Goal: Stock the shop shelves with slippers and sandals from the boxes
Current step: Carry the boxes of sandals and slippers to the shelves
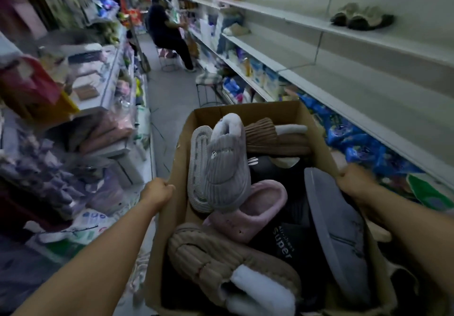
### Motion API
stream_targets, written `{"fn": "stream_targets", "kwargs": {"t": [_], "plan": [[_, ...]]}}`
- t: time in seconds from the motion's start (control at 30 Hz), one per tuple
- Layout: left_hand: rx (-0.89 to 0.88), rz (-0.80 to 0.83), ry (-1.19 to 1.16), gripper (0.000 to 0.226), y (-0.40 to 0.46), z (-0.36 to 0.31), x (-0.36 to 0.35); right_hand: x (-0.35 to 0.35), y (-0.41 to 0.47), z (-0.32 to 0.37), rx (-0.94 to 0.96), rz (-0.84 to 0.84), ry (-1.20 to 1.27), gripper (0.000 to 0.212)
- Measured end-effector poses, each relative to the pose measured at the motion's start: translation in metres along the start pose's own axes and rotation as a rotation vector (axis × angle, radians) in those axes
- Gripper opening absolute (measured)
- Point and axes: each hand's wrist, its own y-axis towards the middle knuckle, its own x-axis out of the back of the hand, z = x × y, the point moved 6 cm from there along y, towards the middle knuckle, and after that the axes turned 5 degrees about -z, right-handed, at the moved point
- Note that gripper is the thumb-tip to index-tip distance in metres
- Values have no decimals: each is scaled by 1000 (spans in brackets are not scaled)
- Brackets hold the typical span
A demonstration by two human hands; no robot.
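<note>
I carry a cardboard box [245,112] full of several slippers down a shop aisle. My left hand [157,192] grips its left wall and my right hand [356,180] grips its right wall. Inside lie a grey corduroy slipper [226,173], a pink plush slipper [255,212], a beige corduroy slipper [221,259], a brown one [272,138] and a grey flat slipper [339,229]. On the white shelves [368,109] to my right, a dark pair of slippers [361,18] sits on an upper shelf.
Packed shelves [73,94] line the left side. A person [169,35] sits on a stool [169,60] further down the aisle. A small stool [208,87] stands just beyond the box. Blue packets [356,141] fill the low right shelf.
</note>
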Motion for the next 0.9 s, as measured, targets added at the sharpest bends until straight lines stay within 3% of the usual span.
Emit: {"fn": "stream_targets", "kwargs": {"t": [0.07, 0.23, 0.33, 0.43, 0.6, 0.9], "plan": [[26, -14, -2, 31, 35, 0, 4, -11, 44, 25, 28, 12, -48, 13], [71, -25, 8, 30, 141, 2, 7, -47, 147, 93, 55, 63, -73, 28], [93, -11, -5, 31, 223, 2, 15, -71, 214, 144, 67, 68, -58, 20], [101, 6, 27, 29, 305, -5, 33, -90, 277, 200, 66, 74, -91, 32], [127, -31, 68, 25, 427, -20, 64, -112, 372, 282, 41, 83, -62, 22], [124, -66, 45, 27, 628, -39, 84, -148, 553, 409, 95, 76, -77, 39]]}}
